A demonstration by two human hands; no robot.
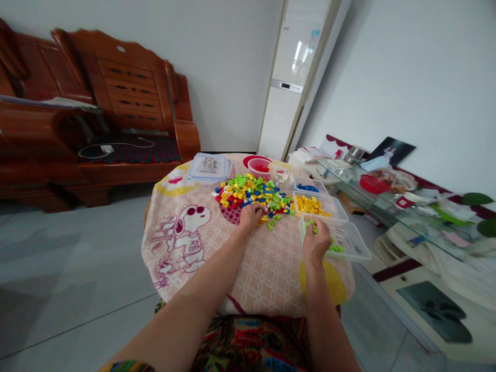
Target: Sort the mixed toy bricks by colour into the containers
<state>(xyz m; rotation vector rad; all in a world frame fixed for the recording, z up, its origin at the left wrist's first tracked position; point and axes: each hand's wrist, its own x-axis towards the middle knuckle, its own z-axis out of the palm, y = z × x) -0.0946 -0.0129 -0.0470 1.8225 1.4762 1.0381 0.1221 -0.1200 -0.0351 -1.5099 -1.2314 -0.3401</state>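
A heap of small plastic building bricks (251, 188) in green, yellow, blue, red and white lies on the cloth-covered table. My left hand (251, 216) is at the heap's near edge with its fingers curled together; what they hold, if anything, is hidden. A few loose green bricks (272, 224) lie just right of it. My right hand (318, 242) is over the clear bin of green bricks (356, 248), fingers closed, a green brick (314, 227) at their tips. Beyond stand a bin of yellow bricks (312, 205) and a bin of blue bricks (307, 187).
A round tub (260, 165) with red bricks stands at the table's back, white bricks (281, 177) beside it. A lidded clear box (210, 168) sits at the back left. To the right is a cluttered glass shelf (387, 201); a wooden chair (132, 88) stands back left.
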